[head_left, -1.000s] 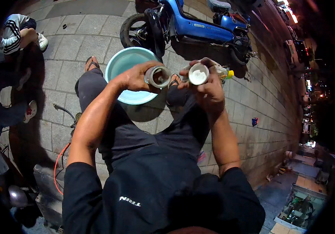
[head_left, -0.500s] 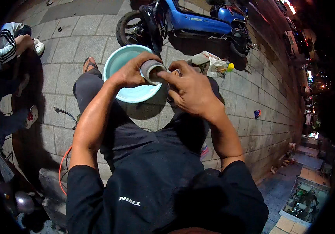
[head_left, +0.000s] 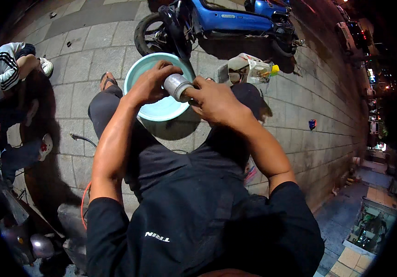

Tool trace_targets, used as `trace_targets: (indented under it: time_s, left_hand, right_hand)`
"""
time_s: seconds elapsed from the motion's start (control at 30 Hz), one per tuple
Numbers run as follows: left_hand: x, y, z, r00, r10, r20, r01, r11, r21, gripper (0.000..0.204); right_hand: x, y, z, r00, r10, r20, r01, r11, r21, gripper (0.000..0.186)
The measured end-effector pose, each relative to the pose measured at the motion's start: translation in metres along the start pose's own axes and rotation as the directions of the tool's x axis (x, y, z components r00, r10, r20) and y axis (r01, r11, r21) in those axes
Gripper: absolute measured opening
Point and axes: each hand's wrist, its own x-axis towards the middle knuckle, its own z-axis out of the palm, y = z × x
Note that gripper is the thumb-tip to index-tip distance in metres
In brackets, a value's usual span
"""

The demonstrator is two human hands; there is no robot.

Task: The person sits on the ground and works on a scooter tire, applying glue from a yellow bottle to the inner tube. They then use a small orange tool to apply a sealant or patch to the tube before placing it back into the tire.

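Over the pale blue basin, my left hand is wrapped round a short grey metal cylinder, which has a stepped collar at its near right end. That end is tilted toward my right hand. The fingers of my right hand are bent and pressed at the collar, some of them apparently reaching into the opening, so their tips are hidden. The basin rests on the paving between my legs. Most of its inside shows pale and wet-looking, partly covered by my left hand.
A blue scooter stands beyond the basin. To the right lie a cut plastic container with a yellow cap and a small blue-and-red box. At the left another person sits low. An orange cord runs beside my left arm.
The cylinder has turned, its open end swinging away from view so its outer side shows more. My right hand has rolled over and its fingers have drawn together at the rim.
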Motion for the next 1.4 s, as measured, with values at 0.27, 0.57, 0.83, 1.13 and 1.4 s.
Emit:
trace_targets:
  time_s: [0.27, 0.57, 0.83, 1.13, 1.4]
  left_hand:
    - [0.003, -0.007, 0.012, 1.0, -0.012, -0.001, 0.011, 0.964, -0.266, 0.071]
    - [0.008, 0.002, 0.011, 0.986, -0.149, 0.074, 0.166, 0.871, -0.462, 0.079]
    - [-0.004, 0.008, 0.004, 0.981, -0.186, 0.056, 0.191, 0.876, -0.442, 0.082]
    - [-0.008, -0.013, 0.009, 0.988, 0.007, -0.155, -0.013, 0.999, -0.037, 0.08]
    - [-0.005, 0.012, 0.008, 0.98, -0.169, 0.102, 0.196, 0.903, -0.383, 0.089]
  right_hand:
    - [-0.018, 0.008, -0.018, 0.977, 0.036, -0.209, 0.074, 0.865, 0.496, 0.032]
    - [-0.015, 0.017, 0.0, 0.91, 0.399, -0.115, 0.165, -0.092, 0.982, 0.027]
    - [-0.011, 0.022, 0.018, 0.937, 0.35, 0.017, 0.114, -0.35, 0.93, 0.027]
    - [-0.007, -0.015, 0.023, 0.975, 0.221, 0.035, -0.081, 0.205, 0.975, 0.028]
    - [-0.019, 0.01, 0.025, 0.987, 0.142, 0.074, 0.063, -0.772, 0.633, 0.033]
